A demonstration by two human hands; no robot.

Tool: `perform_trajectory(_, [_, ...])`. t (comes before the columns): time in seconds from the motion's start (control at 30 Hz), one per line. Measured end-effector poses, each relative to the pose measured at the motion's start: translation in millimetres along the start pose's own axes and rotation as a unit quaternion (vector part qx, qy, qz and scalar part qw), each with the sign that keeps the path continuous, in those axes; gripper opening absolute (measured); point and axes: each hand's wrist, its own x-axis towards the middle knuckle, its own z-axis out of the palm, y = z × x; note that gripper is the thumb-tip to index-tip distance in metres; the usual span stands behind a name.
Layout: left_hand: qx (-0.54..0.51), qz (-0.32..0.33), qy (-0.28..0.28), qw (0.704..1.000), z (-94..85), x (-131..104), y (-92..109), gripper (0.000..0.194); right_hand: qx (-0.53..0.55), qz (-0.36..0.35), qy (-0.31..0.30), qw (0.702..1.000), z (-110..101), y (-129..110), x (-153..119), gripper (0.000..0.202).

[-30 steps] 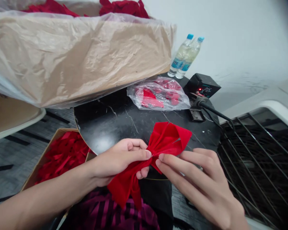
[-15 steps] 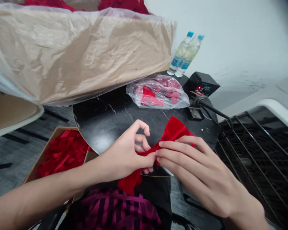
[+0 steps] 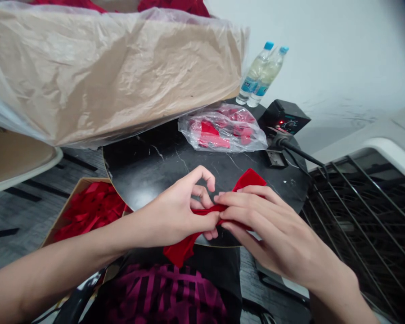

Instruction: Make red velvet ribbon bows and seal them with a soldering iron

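While the left hand [image 3: 180, 211] pinches the red bow [image 3: 179, 249], the right hand [image 3: 273, 234] pinches its gathered middle.

Soft, cool indoor light, pale glare on the black tabletop [image 3: 148, 168], dark upper-right corner.

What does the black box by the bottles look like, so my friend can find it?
Start at the curved black table with white streaks. On its far right part, near two blue-capped bottles, sits the black box. Unlike the small open tray nearer the person, it has a glowing red light and a knob.
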Motion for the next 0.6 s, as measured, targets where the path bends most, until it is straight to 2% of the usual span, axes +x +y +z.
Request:
perform_trajectory(0.17, [-0.068, -0.013, 0.004, 0.998, -6.1, 4.5, -2.6, 0.042, -0.105, -0.030, 0.034, 0.993, -2.1, 1.4, -6.6, 0.037])
perform_trajectory(0.27, [-0.114, -0.048, 0.005, 0.992, -9.3, 5.8, -3.8, 0.035, -0.157, -0.042, 0.082, 0.983, 4.5, 1.9, -11.4, 0.033])
perform_trajectory(0.4, [-0.155, -0.063, 0.014, 0.986, -8.4, 7.2, -4.7, 0.030, -0.214, -0.024, 0.195, 0.957, 19.9, 4.9, -19.0, 0.022])
perform_trajectory(0.6, [-0.160, -0.059, 0.023, 0.985, -3.2, 6.0, -1.9, 0.030, -0.242, -0.004, 0.266, 0.933, 30.2, 5.9, -23.4, 0.022])
